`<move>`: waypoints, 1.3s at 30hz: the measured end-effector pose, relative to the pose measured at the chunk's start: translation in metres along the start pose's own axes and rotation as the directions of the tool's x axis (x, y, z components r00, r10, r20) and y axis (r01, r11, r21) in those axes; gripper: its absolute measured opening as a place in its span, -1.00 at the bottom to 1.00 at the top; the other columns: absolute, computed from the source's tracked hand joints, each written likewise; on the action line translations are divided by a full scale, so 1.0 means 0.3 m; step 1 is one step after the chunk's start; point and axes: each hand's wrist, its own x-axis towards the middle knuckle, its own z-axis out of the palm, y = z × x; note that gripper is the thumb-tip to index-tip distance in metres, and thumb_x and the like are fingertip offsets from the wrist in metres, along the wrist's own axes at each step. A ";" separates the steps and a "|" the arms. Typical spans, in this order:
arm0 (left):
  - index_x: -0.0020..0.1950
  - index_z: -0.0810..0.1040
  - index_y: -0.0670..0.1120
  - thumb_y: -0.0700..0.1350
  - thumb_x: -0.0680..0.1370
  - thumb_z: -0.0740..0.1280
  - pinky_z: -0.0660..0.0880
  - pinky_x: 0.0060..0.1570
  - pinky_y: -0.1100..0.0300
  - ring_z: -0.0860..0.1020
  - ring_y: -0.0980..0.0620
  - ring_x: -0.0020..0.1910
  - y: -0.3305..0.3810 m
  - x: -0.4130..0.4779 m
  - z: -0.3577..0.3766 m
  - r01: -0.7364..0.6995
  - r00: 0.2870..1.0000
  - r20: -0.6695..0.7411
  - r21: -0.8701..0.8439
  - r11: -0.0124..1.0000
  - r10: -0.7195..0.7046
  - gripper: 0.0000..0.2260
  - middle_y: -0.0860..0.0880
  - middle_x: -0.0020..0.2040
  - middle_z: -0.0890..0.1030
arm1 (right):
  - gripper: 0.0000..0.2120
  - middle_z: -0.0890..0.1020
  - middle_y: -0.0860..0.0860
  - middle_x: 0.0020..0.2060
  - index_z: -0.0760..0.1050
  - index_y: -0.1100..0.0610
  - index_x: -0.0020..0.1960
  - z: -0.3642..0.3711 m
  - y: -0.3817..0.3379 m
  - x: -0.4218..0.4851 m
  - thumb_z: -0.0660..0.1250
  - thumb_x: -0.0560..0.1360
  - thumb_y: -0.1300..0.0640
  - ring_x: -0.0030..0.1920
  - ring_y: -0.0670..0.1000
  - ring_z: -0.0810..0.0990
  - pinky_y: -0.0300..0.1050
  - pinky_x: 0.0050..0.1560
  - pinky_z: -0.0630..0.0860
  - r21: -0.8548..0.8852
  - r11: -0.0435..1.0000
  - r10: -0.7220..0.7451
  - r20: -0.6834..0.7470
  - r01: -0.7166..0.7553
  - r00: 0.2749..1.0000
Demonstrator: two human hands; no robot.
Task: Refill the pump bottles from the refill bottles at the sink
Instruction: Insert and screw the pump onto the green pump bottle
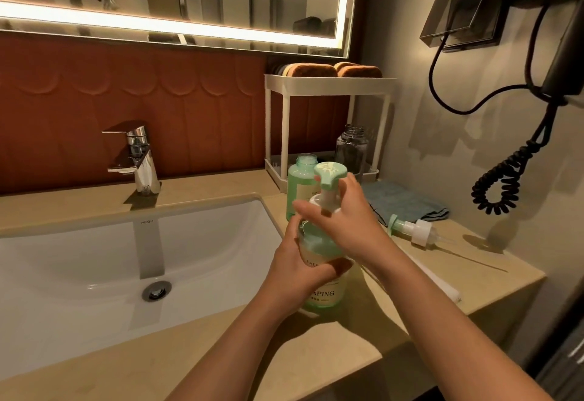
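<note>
Green-tinted plastic, the pump bottle point(325, 293) is standing on the counter point(474, 274) just right of the sink point(94, 258), in front of the open refill bottle point(298, 185). The left hand point(294, 261) is wrapping its body, thumb across the label. The right hand point(344, 220) is curling round the white collar under the pump head point(330, 173). With liquid inside it is probably handling heavy, and slick if soapy. The thin wall is likely yielding to a squeeze, so hold the body firmly and twist at the collar only.

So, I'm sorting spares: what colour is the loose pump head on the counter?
The loose pump head: pale green top, white collar, seen in the head view.
</note>
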 end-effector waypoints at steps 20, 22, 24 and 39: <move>0.30 0.21 0.19 -0.12 0.36 0.50 0.46 0.08 0.30 0.50 0.20 0.12 0.001 0.001 -0.011 -0.027 0.999 0.034 -0.010 1.000 0.027 -0.35 0.17 0.14 0.49 | -0.63 0.58 -0.18 0.11 0.41 -0.19 0.12 -0.044 0.030 -0.013 0.34 0.33 -0.11 0.08 -0.24 0.56 -0.35 -0.01 0.48 0.231 0.973 -0.066 0.197 0.019 0.978; 0.30 0.23 0.15 -0.10 0.35 0.51 0.46 0.08 0.29 0.51 0.19 0.12 0.000 0.000 -0.012 -0.025 0.999 0.047 -0.025 0.999 0.026 -0.35 0.18 0.13 0.50 | -0.64 0.56 -0.18 0.17 0.40 -0.22 0.14 -0.056 0.038 -0.025 0.30 0.35 -0.11 0.13 -0.24 0.53 -0.32 0.07 0.47 0.241 0.970 -0.078 0.227 0.022 0.971; 0.31 0.26 0.11 -0.01 0.29 0.51 0.48 0.09 0.24 0.52 0.17 0.12 -0.001 0.001 -0.013 -0.025 0.998 0.062 -0.034 0.999 0.027 -0.33 0.14 0.13 0.52 | -0.63 0.54 -0.19 0.19 0.40 -0.21 0.18 -0.080 0.036 -0.038 0.26 0.38 -0.11 0.19 -0.21 0.50 -0.21 0.19 0.43 0.234 0.972 -0.070 0.285 0.002 0.956; 0.24 0.33 0.19 -0.02 0.27 0.49 0.52 0.07 0.23 0.55 0.18 0.12 0.009 0.006 -0.026 0.016 0.979 0.205 -0.094 0.995 0.004 -0.39 0.14 0.12 0.56 | -0.58 0.60 -0.03 0.07 0.49 -0.03 0.08 -0.117 0.018 0.025 0.53 0.26 0.02 0.10 -0.05 0.57 -0.09 0.09 0.52 0.054 0.998 -0.008 0.346 -0.012 0.938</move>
